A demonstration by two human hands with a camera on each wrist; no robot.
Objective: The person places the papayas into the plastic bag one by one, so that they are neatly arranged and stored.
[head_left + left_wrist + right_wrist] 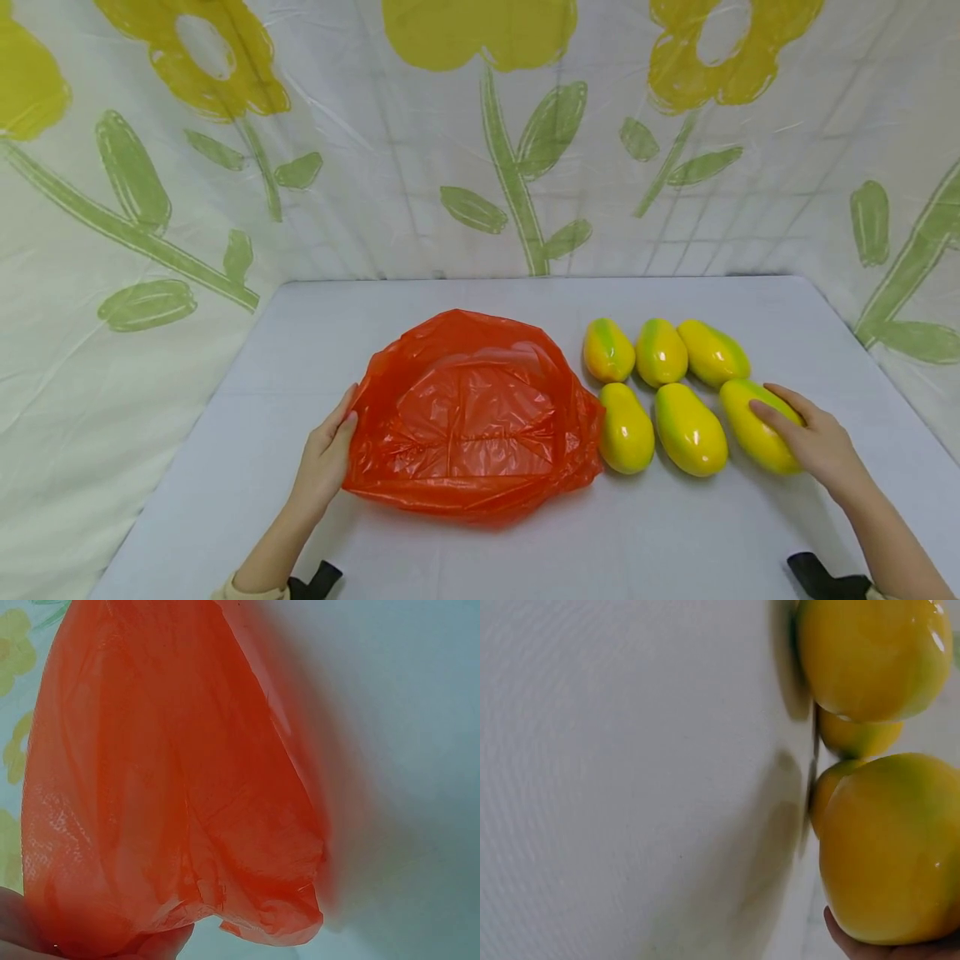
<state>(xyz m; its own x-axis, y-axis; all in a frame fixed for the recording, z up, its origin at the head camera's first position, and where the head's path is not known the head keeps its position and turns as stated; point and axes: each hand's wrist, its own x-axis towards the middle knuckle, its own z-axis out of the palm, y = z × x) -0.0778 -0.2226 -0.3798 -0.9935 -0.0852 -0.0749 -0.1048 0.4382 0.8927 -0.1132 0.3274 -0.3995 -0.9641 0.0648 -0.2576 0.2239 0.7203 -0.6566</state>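
A red plastic bag (457,417) stands spread on the table, its mouth wide and facing up. My left hand (324,457) pinches the left rim of the bag, thumb on the near side; in the left wrist view the thin bag wall (172,772) hangs beside the fingers (161,943). On the right, my right hand (825,442) grips a shiny yellow-green papaya (753,421), thumb and fingers on either side. The right wrist view shows this papaya (892,855) close up, with fingertips around its end.
Several more papayas lie in two rows between the bag and my right hand, such as one papaya (690,429) in the near row and another papaya (712,354) at the back. A white table (525,550) lies beneath. A flower-printed curtain (360,192) hangs behind it.
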